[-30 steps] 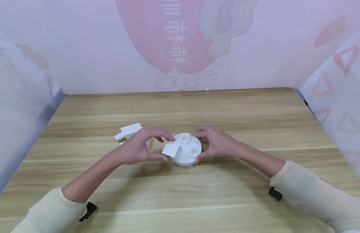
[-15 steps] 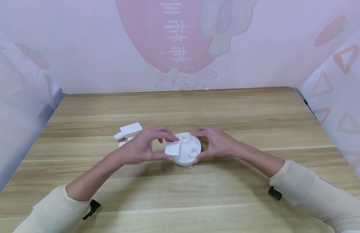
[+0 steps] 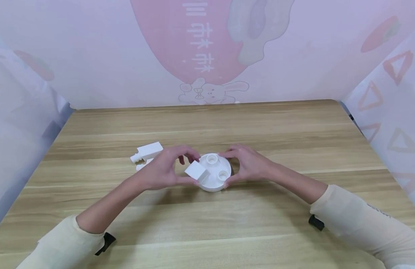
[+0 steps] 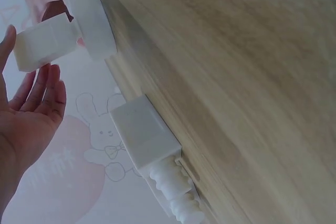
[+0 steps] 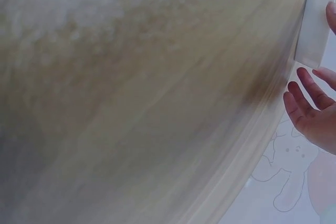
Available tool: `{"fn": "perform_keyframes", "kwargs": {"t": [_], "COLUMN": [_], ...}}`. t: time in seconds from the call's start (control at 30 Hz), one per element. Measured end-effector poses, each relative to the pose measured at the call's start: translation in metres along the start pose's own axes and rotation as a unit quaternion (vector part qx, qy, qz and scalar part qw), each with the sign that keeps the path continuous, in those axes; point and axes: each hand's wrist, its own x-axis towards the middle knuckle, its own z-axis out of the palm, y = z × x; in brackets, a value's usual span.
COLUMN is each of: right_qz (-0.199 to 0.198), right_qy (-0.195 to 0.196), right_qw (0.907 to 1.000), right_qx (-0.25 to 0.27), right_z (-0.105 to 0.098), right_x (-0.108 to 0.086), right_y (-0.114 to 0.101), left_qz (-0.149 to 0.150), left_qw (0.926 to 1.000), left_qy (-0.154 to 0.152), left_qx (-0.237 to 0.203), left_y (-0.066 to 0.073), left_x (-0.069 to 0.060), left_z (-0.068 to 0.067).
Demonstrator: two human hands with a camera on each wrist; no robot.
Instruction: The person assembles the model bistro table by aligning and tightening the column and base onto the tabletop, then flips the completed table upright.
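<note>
A round white base [image 3: 211, 188] with two open threaded sockets lies on the table, and my right hand [image 3: 247, 166] grips its right rim between thumb and finger. On the base's left side a white rectangular block [image 3: 196, 170] stands at an angle, its lower end hidden from above. My left hand [image 3: 165, 168] holds the block, thumb at the near corner and fingers at the far one. In the left wrist view, the block [image 4: 44, 43] joins the base [image 4: 92, 22] by a narrow neck. The right wrist view shows the right hand [image 5: 317, 114] beside the base [image 5: 315, 27].
Left of the base, partly behind the left hand, lies a white block with a threaded neck [image 3: 150, 150], with another threaded end [image 3: 139, 167] just nearer. A printed cloth [image 3: 103, 67] stands behind the wooden table [image 3: 227, 228] and along both sides.
The block on the base has turned, first squaring up and now angled again. My left fingers moved toward the base, then back slightly. The right hand has stayed on the rim.
</note>
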Motion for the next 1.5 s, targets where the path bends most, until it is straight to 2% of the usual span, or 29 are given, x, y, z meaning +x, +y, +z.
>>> {"fn": "perform_keyframes", "kwargs": {"t": [0.17,0.43,0.57,0.67,0.83,0.9,0.97,1.17,1.33,1.5], "right_qz": [0.001,0.010,0.005,0.001,-0.004,-0.004,-0.001,0.011,0.004,0.000], "right_qy": [0.001,-0.003,-0.004,-0.005,-0.011,-0.012,-0.010,0.000,0.003,0.003], "right_qw": [1.0000,0.9999,0.9999,0.9999,0.9998,0.9998,0.9998,0.9997,0.9998,0.9999], "right_qx": [0.002,0.008,0.009,0.011,0.017,0.017,0.020,0.021,0.018,0.012], "right_z": [-0.001,-0.001,0.000,0.001,0.004,0.004,0.004,0.001,0.000,0.000], "right_x": [-0.001,0.000,0.001,0.002,0.005,0.005,0.003,-0.003,-0.003,-0.001], "right_y": [-0.001,-0.001,-0.002,-0.003,-0.004,-0.003,-0.002,0.000,-0.001,0.000], "left_qz": [-0.016,-0.010,-0.011,-0.023,-0.085,-0.109,-0.121,-0.111,-0.106,-0.064], "left_qw": [0.9998,0.9974,0.9969,0.9981,0.9959,0.9933,0.9917,0.9921,0.9922,0.9968], "left_qy": [0.007,-0.049,-0.056,-0.036,0.018,0.033,0.041,0.058,0.062,0.046], "left_qx": [-0.009,-0.051,-0.054,-0.045,-0.026,-0.020,-0.016,0.009,0.021,0.013], "left_y": [-0.002,-0.011,-0.012,-0.011,-0.010,-0.010,-0.010,-0.006,-0.003,-0.006], "left_x": [0.001,0.000,-0.001,-0.003,-0.008,-0.008,-0.007,0.001,0.003,0.005], "left_z": [-0.003,-0.011,-0.009,-0.007,-0.006,-0.005,-0.003,0.000,0.001,0.000]}}
